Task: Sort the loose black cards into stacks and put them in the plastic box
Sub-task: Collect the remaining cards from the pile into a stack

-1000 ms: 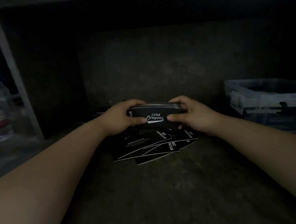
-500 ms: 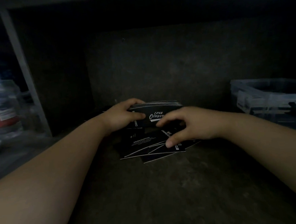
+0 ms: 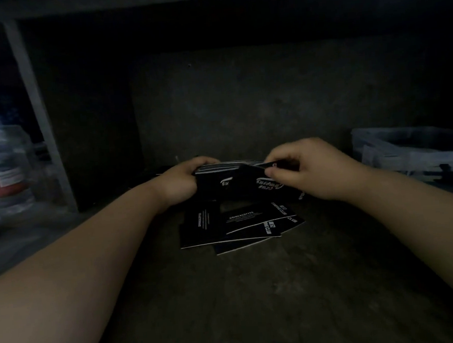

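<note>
The left hand (image 3: 179, 184) grips the stack (image 3: 215, 182). The right hand (image 3: 311, 172) pinches a card (image 3: 261, 189) at the stack's right end. Loose cards (image 3: 240, 225) lie beneath the stack.

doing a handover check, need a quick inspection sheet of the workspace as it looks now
surface: dark floor, dull, dimly lit.
job's things: stack of black cards held up; card with upside-down logo tilted against it; loose cards fanned on the surface; plastic box at right, contents unclear.
clutter: clear container with red label at left, blurred.
hands: left hand grips the stack; right hand pinches the card.
cables: nothing seen.
surroundings: dark back wall; pale upright post at left.
</note>
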`<action>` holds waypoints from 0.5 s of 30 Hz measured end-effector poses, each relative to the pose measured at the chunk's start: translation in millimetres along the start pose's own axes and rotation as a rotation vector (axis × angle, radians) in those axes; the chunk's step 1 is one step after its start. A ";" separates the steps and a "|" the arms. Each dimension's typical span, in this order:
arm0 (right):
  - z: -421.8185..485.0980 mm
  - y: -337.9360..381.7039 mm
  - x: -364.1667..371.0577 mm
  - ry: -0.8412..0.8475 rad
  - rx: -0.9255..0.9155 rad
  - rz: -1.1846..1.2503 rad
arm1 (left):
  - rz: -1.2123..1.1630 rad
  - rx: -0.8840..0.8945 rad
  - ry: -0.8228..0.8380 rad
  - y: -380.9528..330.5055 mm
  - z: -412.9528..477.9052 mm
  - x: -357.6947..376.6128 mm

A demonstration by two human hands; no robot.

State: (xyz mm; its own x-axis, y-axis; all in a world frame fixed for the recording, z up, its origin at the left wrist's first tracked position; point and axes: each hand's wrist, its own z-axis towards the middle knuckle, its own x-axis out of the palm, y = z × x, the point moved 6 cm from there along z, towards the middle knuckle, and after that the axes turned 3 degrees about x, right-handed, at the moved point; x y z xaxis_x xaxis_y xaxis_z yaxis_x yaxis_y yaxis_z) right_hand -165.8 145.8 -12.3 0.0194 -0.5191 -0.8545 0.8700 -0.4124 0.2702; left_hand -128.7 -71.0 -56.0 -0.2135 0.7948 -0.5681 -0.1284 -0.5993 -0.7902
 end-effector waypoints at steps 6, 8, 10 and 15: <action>1.2 -33.4 16.8 0.255 0.144 -0.068 | -0.061 -0.022 0.043 3.1 -0.7 3.0; -1.4 -43.3 15.2 0.265 0.202 -0.019 | -0.073 -0.029 0.036 4.4 0.4 2.1; -4.6 -50.5 6.8 0.195 0.278 0.077 | -0.088 -0.037 0.033 4.7 1.2 2.1; -3.8 -55.7 -14.2 -0.142 0.373 0.411 | -0.093 -0.055 0.029 9.2 3.8 1.5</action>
State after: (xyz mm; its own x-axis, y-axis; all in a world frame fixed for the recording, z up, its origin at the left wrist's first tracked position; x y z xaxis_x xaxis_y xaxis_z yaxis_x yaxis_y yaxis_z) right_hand -212.6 179.0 -16.9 0.2305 -0.7775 -0.5851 0.5718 -0.3783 0.7280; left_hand -133.9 -75.7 -63.2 -0.1749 0.8496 -0.4976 -0.0928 -0.5173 -0.8507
